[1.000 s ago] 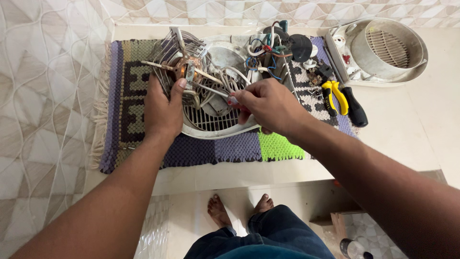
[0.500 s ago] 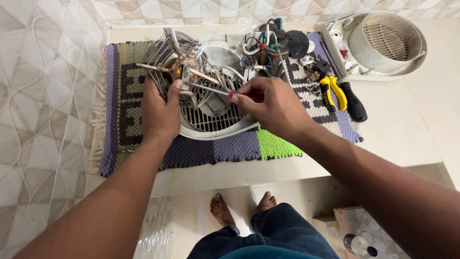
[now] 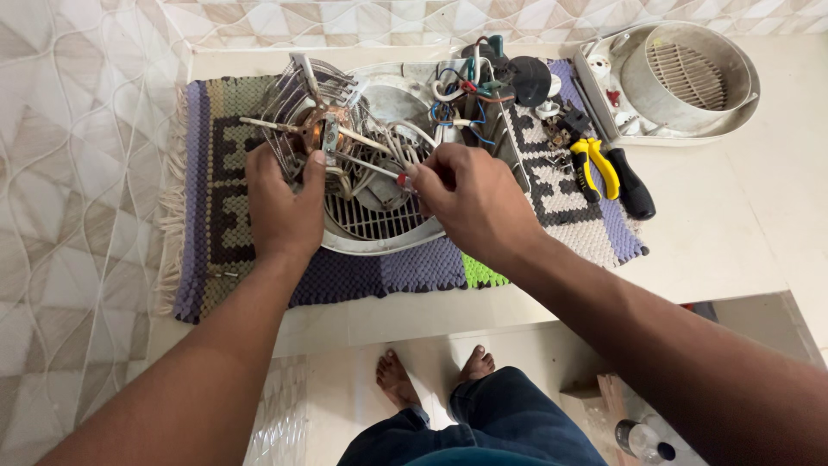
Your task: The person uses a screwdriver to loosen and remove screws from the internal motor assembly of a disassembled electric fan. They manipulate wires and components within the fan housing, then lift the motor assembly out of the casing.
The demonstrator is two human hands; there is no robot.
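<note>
Currently, the copper-wound motor (image 3: 323, 134) at upper centre-left is steadied by the closed left hand (image 3: 280, 203); a screwdriver (image 3: 371, 166) is clamped in the right hand (image 3: 470, 203). The fan grille (image 3: 379, 220) lies dismantled; the motor is judged still attached.

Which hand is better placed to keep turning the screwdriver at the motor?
Probably the right hand: it already grips the screwdriver, whose tip points at the motor. The left hand is busy steadying the motor.
</note>
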